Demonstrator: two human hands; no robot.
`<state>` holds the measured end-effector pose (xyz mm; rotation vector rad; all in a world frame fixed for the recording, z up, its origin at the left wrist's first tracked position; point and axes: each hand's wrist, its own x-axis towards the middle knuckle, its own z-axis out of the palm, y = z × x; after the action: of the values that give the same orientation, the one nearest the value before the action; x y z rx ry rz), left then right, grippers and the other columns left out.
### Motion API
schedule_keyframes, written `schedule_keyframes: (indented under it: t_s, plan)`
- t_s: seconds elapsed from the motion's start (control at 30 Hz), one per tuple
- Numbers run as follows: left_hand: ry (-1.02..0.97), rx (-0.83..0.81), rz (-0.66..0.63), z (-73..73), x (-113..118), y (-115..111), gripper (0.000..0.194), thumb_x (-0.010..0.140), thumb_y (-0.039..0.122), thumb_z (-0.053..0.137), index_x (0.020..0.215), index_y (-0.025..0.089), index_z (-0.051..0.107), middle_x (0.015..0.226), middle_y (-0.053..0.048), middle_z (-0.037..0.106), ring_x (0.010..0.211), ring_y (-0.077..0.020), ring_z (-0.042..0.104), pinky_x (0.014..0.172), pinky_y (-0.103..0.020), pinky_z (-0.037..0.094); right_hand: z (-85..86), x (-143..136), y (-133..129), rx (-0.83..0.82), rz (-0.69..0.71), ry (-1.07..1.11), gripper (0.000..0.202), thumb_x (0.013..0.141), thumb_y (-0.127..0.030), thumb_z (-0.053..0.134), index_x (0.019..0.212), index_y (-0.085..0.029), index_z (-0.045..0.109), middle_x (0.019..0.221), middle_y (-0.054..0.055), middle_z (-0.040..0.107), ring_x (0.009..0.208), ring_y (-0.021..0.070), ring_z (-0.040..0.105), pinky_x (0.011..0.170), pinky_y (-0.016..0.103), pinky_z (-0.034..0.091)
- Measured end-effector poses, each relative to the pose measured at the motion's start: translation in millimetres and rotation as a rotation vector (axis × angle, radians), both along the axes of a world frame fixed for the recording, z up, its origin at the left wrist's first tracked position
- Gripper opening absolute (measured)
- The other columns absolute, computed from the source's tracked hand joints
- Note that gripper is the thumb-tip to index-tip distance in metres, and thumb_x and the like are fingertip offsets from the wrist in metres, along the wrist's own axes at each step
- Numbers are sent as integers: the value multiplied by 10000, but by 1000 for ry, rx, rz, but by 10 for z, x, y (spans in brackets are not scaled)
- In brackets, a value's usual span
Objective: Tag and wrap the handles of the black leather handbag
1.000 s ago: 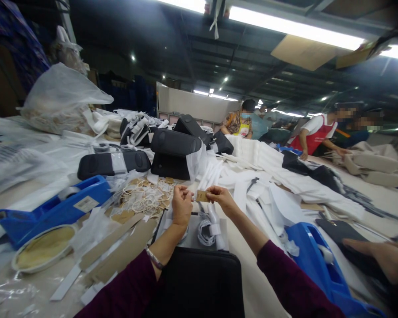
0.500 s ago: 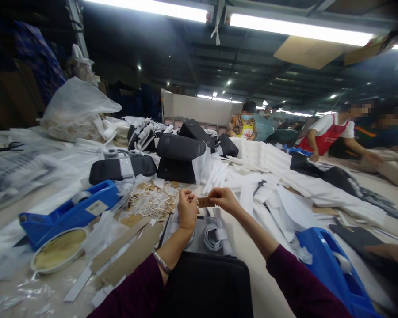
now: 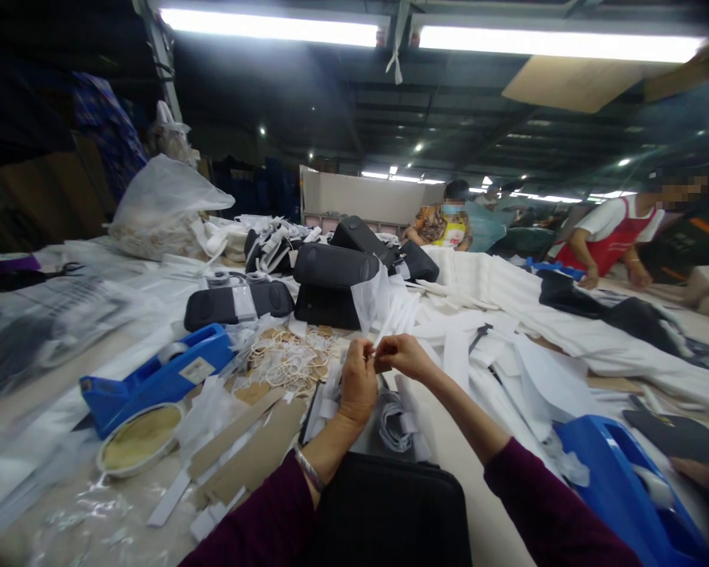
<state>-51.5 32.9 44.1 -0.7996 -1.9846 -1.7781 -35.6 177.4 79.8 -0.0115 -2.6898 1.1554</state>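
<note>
Beyond a black, soft-looking rectangular case [image 3: 395,512], the left hand [image 3: 359,383] and right hand [image 3: 406,356] pinch a small brown card tag [image 3: 381,365] between their fingertips, above coiled grey cable [image 3: 395,425], with tangled white string loops [image 3: 289,358] farther off.

Blue dispenser [image 3: 159,374] plastic; black case [image 3: 395,512] matt, smooth.

Factory workshop, strip-lit, cluttered worktable [image 3: 478,488].
</note>
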Motion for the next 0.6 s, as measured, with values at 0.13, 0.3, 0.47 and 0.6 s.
schedule_keyframes:
  t_s: [0.13, 0.3, 0.47, 0.6]
  plan:
    - [147, 18, 125, 14, 9, 15, 406, 760, 5, 434, 1115, 200, 445, 1153, -106, 484, 1132, -241, 449, 994, -438, 382, -111, 20, -9, -444, 63, -13, 119, 635, -241, 659, 682, -161, 585, 579, -6, 623, 506, 110, 521, 501, 235, 379]
    - [-8, -72, 110, -49, -66, 21, 260, 752, 30, 489, 944, 200, 454, 975, -65, 500, 983, -229, 467, 907, -414, 420, -230, 126, -22, -657, 38, 2, 170, 602, -222, 693, 668, -163, 549, 591, -25, 597, 515, 94, 507, 533, 239, 404]
    - [-42, -149, 59, -29, -56, -1, 185, 790, 39, 470, 833, 217, 446, 901, -24, 484, 922, -196, 487, 867, -362, 426, -288, 160, -44, -695, 48, 0, 215, 607, -253, 719, 691, -166, 541, 612, -16, 605, 520, 100, 505, 537, 249, 398]
    - [-73, -158, 82, -37, -44, 6, 213, 772, 41, 500, 869, 218, 431, 944, -34, 481, 962, -198, 487, 897, -358, 416, -288, 159, -29, -697, 27, 4, 265, 593, -310, 750, 701, -163, 557, 615, -12, 598, 531, 110, 512, 547, 260, 402]
